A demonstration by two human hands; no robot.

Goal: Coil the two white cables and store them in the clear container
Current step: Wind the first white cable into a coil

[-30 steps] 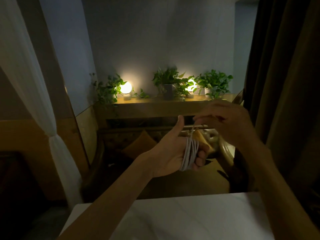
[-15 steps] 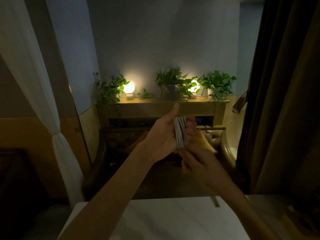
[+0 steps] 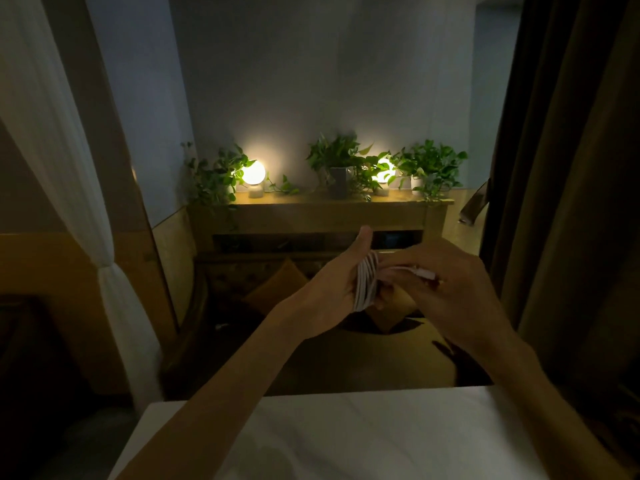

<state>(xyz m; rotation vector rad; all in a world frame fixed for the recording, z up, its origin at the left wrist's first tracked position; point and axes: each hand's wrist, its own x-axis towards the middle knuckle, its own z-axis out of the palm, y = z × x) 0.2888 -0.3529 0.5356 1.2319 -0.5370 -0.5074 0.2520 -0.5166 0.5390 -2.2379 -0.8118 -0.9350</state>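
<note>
A white cable [image 3: 365, 284] is wound in several loops around the fingers of my left hand [image 3: 334, 292], which is raised above the table with its thumb pointing up. My right hand [image 3: 446, 289] is just to the right of the coil and pinches the cable's free end with its plug [image 3: 424, 273], stretched level from the loops. The second cable and the clear container are out of view.
A white table [image 3: 346, 438] fills the bottom of the view. Behind it stands a dim sofa with cushions [image 3: 277, 289], then a wooden shelf [image 3: 329, 209] with plants and two lit lamps. A white curtain [image 3: 69, 202] hangs left, a dark one [image 3: 571, 202] right.
My right hand has come up from under the coil to its right side, drawing the cable's end sideways. One second ago it was above the coil. My left hand has stayed raised.
</note>
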